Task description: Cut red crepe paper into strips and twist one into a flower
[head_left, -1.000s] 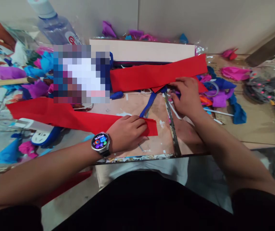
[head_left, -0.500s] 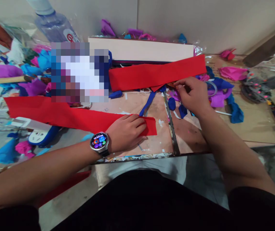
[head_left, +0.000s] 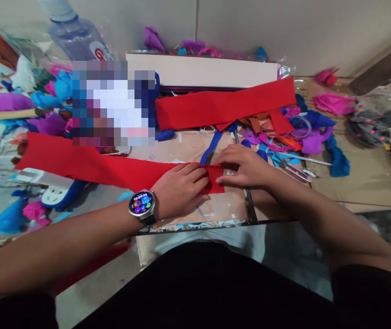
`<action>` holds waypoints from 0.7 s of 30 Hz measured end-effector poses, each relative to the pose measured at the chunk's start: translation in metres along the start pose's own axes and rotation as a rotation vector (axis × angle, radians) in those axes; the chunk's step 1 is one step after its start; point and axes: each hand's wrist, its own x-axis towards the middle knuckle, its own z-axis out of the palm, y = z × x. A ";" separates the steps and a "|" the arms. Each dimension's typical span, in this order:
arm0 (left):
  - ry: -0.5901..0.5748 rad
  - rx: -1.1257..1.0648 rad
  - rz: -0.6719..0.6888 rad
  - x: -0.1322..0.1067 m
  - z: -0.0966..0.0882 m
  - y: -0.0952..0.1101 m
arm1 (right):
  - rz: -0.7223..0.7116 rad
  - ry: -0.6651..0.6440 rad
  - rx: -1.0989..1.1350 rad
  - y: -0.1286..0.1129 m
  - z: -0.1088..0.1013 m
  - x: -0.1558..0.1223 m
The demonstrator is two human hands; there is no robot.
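A long red strip [head_left: 113, 169], which looks like fabric or crepe paper, runs across the table from the left. Near its right end, my left hand [head_left: 183, 187] presses down on it with bent fingers held together; the thumb is mostly hidden. My right hand [head_left: 245, 167] is at that same end, thumb and fingers apart, fingertips touching or very near the red edge. Beyond my hands lies a second red strip [head_left: 223, 108]. A narrow blue strip [head_left: 212, 147] lies between the two red pieces.
Colourful scraps and a pair of small snips [head_left: 294, 171] lie to the right, by a roll of tape [head_left: 301, 125]. At left are a power strip [head_left: 56, 194] and a plastic bottle [head_left: 79, 36]. A long pale box [head_left: 202, 71] stands behind.
My right hand has moved from the scraps beside the far red strip, left and toward me, to the near strip's end. My left hand has stayed in place.
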 end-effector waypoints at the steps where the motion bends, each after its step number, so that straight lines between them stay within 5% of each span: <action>1: 0.002 -0.013 -0.008 0.000 0.001 0.000 | -0.009 -0.011 0.015 -0.001 0.001 0.000; 13: -0.019 -0.055 -0.054 -0.005 0.006 -0.002 | 0.291 0.189 -0.049 0.000 0.020 -0.003; 21: -0.001 -0.077 -0.041 -0.001 0.002 -0.002 | 0.176 0.126 -0.139 -0.001 0.019 -0.002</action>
